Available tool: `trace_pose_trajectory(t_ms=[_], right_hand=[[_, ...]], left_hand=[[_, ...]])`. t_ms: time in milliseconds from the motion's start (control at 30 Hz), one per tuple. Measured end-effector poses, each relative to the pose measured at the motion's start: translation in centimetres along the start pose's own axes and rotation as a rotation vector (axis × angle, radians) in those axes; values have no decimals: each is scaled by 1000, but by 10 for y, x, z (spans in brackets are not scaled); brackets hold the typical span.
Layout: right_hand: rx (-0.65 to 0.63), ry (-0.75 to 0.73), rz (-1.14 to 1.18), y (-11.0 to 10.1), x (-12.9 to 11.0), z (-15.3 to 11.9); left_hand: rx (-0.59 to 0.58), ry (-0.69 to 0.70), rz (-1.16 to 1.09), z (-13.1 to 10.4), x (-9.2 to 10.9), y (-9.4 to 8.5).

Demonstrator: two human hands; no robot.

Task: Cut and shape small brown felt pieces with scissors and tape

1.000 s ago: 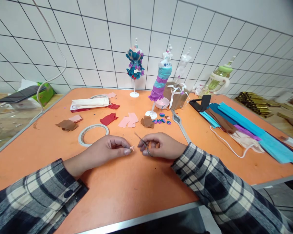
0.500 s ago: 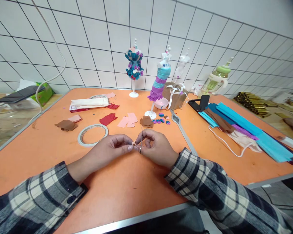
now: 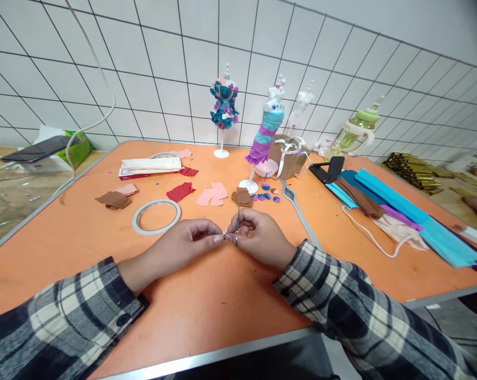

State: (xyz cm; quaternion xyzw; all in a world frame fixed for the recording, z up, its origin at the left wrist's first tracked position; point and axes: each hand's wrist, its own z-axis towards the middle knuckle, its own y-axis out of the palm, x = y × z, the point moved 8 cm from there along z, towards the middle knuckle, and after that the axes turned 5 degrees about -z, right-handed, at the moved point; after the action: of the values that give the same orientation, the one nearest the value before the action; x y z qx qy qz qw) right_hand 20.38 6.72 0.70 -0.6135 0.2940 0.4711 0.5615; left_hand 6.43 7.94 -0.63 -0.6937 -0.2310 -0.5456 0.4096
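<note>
My left hand (image 3: pixel 186 241) is closed in a pinch on a small pinkish-brown paper piece (image 3: pixel 224 235), mostly hidden by the fingertips. From the other side my right hand (image 3: pixel 260 238) pinches the same piece with thumb and forefinger. Small metal scissors (image 3: pixel 239 213) are also kept in the right hand, their thin blades pointing up and away. Just beyond the hands lie brown crepe paper squares (image 3: pixel 243 197), pink crepe paper pieces (image 3: pixel 213 194) and a red crepe paper piece (image 3: pixel 180 191). Several small purple and teal paper bits (image 3: pixel 262 197) are next to the brown squares.
A tape roll (image 3: pixel 133 217) lies left of my hands. Farther back stand a teal-dressed mini mannequin (image 3: pixel 223 103), a tilted purple-and-blue one (image 3: pixel 265 132), a pink bowl (image 3: pixel 267 168) and a brown paper bag (image 3: pixel 288 158). Blue crepe strips (image 3: pixel 404 203) cover the right side.
The view has shifted slightly, so everything sits a little farther right. Both hands keep their pinch, and less of the small paper piece shows between the fingertips.
</note>
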Motion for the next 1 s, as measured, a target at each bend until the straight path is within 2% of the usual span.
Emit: trace_pose_trajectory(t_ms=[233, 400, 600, 800, 1000], right_hand=[[19, -13, -35, -2, -2, -1], [74, -28, -55, -9, 0, 3], [90, -45, -41, -12, 0, 4], [86, -48, -30, -12, 2, 4], [68, -61, 25, -6, 4, 5]], left_hand=[[-9, 53, -32, -1, 6, 2], [-95, 63, -60, -3, 6, 10], [-14, 34, -47, -1, -3, 5], [66, 82, 5, 1, 0, -3], [110, 0, -83, 1, -5, -9]])
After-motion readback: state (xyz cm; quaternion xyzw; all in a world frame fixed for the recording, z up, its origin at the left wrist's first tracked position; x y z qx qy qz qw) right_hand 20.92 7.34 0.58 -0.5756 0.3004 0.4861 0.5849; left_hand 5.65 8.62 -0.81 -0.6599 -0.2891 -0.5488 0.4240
